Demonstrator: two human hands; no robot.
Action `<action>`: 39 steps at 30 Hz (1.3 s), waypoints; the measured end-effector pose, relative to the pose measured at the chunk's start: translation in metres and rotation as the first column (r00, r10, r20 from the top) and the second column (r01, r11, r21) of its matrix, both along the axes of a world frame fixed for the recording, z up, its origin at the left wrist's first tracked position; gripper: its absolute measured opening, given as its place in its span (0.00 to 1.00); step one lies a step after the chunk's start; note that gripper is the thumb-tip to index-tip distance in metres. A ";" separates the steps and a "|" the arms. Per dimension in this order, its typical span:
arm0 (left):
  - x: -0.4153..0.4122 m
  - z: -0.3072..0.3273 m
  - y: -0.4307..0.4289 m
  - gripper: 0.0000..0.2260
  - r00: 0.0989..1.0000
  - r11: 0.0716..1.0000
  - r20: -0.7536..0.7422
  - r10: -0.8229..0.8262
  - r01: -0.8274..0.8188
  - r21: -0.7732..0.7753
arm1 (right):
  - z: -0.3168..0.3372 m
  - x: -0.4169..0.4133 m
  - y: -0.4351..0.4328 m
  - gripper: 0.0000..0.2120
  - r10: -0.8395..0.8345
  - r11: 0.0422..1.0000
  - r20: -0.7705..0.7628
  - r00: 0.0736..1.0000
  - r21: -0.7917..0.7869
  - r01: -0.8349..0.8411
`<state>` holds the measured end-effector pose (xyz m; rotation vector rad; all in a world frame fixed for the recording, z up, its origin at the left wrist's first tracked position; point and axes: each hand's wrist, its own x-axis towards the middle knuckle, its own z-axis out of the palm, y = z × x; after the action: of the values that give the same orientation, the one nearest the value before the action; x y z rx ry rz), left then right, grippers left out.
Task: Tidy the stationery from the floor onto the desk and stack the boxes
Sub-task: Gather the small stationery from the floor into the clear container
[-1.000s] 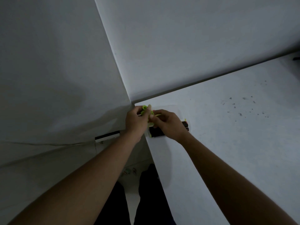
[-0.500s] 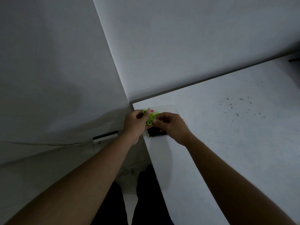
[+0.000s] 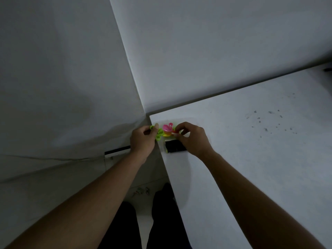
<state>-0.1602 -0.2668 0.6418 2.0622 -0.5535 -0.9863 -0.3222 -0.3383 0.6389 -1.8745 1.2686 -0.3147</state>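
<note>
At the desk's (image 3: 233,159) near left corner, both hands hold small bright plastic pieces. My left hand (image 3: 142,139) grips green plastic pieces (image 3: 159,134) just off the desk edge. My right hand (image 3: 193,139) pinches the end of a pink and yellow piece (image 3: 167,129) over the corner. A black box (image 3: 174,146) lies on the desk just below the hands, partly hidden by my right hand. What the coloured pieces are I cannot tell.
Two white walls meet behind the desk corner. Small metal clips (image 3: 142,191) lie on the floor between the wall and my legs (image 3: 161,221). A dark strip (image 3: 116,151) runs along the left wall's base. Dark specks (image 3: 265,121) mark the desk.
My hands have drawn apart. The pink and yellow piece, hidden before between the fingers, now shows in my right hand, separate from the green pieces in my left.
</note>
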 end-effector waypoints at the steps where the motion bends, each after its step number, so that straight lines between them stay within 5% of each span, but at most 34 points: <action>1: 0.001 0.000 0.001 0.13 1.000 1.000 -0.002 0.003 -0.003 -0.005 | 0.000 0.002 0.002 0.08 0.037 0.999 0.008 0.999 0.004 -0.037; 6: 0.004 0.002 0.001 0.13 1.000 1.000 -0.012 -0.004 0.004 -0.014 | -0.005 0.011 0.009 0.12 0.155 0.988 0.042 0.987 -0.019 -0.155; 11: 0.000 0.005 -0.002 0.13 0.999 0.999 -0.035 0.000 -0.002 -0.047 | -0.002 0.009 0.010 0.10 -0.020 0.997 0.098 0.995 -0.067 0.026; 16: -0.012 0.010 -0.011 0.14 0.998 0.995 -0.070 -0.008 0.001 -0.100 | 0.019 0.015 0.012 0.19 -0.082 0.899 0.268 0.960 0.435 -0.045; 24: -0.019 0.010 -0.016 0.15 0.992 0.988 -0.124 -0.030 0.011 -0.151 | 0.022 0.005 0.001 0.11 -0.353 0.769 0.384 0.853 0.638 0.030; 28: -0.015 0.009 -0.013 0.11 0.999 0.992 -0.004 0.033 -0.033 -0.122 | 0.013 -0.006 -0.007 0.10 -0.369 0.833 0.344 0.863 0.534 0.143; 32: -0.011 0.006 -0.010 0.09 0.998 0.997 0.063 0.030 -0.026 -0.071 | 0.003 -0.009 -0.007 0.10 -0.174 0.975 0.103 0.979 0.154 0.157; 39: -0.010 0.000 -0.003 0.14 0.983 0.991 0.133 -0.128 0.132 -0.020 | -0.011 0.005 0.004 0.10 -0.050 0.993 0.022 0.999 -0.109 0.052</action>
<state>-0.1705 -0.2700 0.6417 2.0975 -0.7757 -0.9151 -0.3167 -0.3338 0.6284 -1.9279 1.3110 -0.4363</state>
